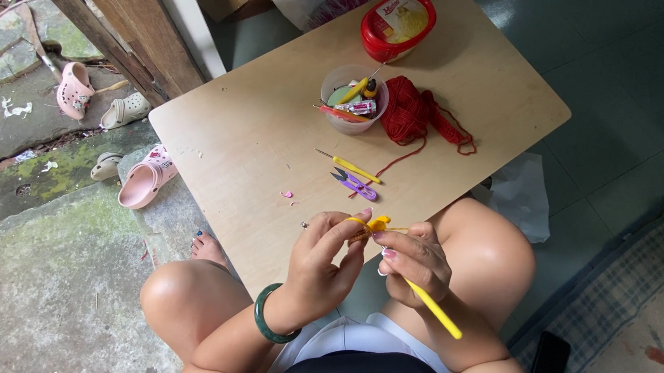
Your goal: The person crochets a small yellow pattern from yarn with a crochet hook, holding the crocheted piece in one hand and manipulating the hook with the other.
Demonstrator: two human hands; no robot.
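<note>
My left hand [327, 256], with a green bangle on its wrist, pinches a small yellow crochet piece [377, 225] and has yellow yarn looped over a finger. My right hand [414, 261] grips a yellow-handled crochet hook [436, 311] whose tip points up into the yellow piece. Both hands hover over the near edge of a low wooden table [258, 134], above my bare knees.
On the table lie a second yellow crochet hook [353, 167], purple thread snips [357, 185], red yarn [411, 110], a clear cup of tools [351, 98] and a red-lidded tub [397, 23]. Pink and grey clogs [145, 181] sit on stone at left; a dark phone [549, 365] lies on the rug at right.
</note>
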